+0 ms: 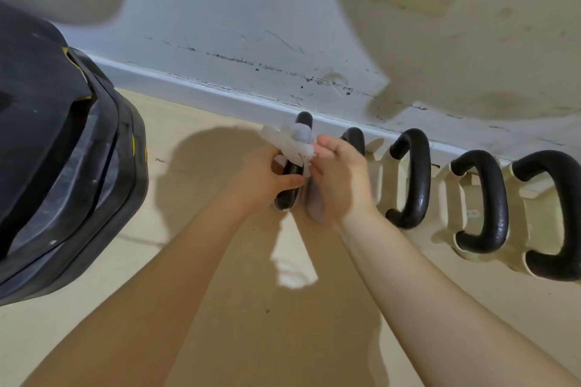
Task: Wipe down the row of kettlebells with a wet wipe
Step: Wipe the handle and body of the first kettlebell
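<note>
Here, leftmost kettlebell point(290, 166) in row along baseboard point(220, 89), black handle wrapped in crumpled wet wipe point(290, 144). Left hand point(267, 176) pinched on wipe at handle; right hand point(338, 179) curled, fingertips point(320, 148) touching wipe.
</note>
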{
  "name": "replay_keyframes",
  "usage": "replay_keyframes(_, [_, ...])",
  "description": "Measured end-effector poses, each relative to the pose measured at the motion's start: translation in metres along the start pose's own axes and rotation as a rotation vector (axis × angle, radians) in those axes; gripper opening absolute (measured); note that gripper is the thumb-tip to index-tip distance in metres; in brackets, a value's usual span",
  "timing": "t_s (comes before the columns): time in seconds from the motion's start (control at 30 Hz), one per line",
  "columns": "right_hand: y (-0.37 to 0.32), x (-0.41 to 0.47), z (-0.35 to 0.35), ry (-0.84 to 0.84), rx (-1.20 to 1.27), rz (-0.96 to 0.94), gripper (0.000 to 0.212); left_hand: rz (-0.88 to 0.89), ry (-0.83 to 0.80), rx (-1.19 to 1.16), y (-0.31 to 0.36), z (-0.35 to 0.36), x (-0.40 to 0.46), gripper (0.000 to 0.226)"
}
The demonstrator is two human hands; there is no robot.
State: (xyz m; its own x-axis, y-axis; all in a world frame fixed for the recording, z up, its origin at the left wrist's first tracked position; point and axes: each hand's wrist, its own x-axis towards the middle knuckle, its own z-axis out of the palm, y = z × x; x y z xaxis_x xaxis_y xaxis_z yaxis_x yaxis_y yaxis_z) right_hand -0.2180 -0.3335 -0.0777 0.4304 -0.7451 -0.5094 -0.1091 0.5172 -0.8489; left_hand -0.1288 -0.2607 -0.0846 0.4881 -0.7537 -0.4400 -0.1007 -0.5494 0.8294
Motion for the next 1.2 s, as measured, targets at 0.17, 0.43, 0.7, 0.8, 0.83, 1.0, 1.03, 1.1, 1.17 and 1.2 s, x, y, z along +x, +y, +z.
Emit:
replay_keyframes(0.17, [0.01,0.01,0.029,0.081,-0.228,0.109,0.04,-0.01,0.009,-0.034,-0.004,-0.001,0.001,0.034])
replay_keyframes(0.43, [0.006,0.025,0.027,0.216,0.024,0.277,0.034,-0.018,-0.019,-0.047,0.002,-0.005,-0.002,0.04])
replay_keyframes(0.7, [-0.002,0.035,0.031,0.089,0.028,0.118,0.051,-0.016,-0.035,0.013,0.002,-0.006,-0.002,0.032])
replay_keyframes(0.8, [0.009,0.018,0.023,-0.065,0.063,0.106,0.041,-0.006,-0.04,-0.013,-0.002,-0.005,0.0,0.028])
replay_keyframes(0.83, [0.013,0.02,0.021,-0.052,-0.035,0.041,0.05,-0.007,-0.044,-0.015,-0.004,-0.004,0.002,0.03])
replay_keyframes(1.0, [-0.001,0.045,0.034,-0.005,-0.342,-0.185,0.009,0.024,-0.039,0.008,-0.008,-0.004,0.005,0.023])
replay_keyframes(1.03, [0.0,0.047,0.034,-0.033,-0.323,-0.161,0.005,0.027,-0.041,0.014,-0.008,-0.004,0.004,0.022])
replay_keyframes(1.1, [0.011,0.049,0.03,-0.124,-0.284,-0.083,0.025,0.031,-0.046,0.023,-0.008,-0.004,0.004,0.021])
replay_keyframes(1.17, [0.02,0.05,0.027,-0.165,-0.31,-0.039,0.053,0.028,-0.043,0.056,-0.008,-0.005,0.004,0.021])
replay_keyframes(1.2, [0.018,0.051,0.027,-0.15,-0.356,-0.044,0.058,0.03,-0.04,0.086,-0.008,-0.004,0.005,0.021])
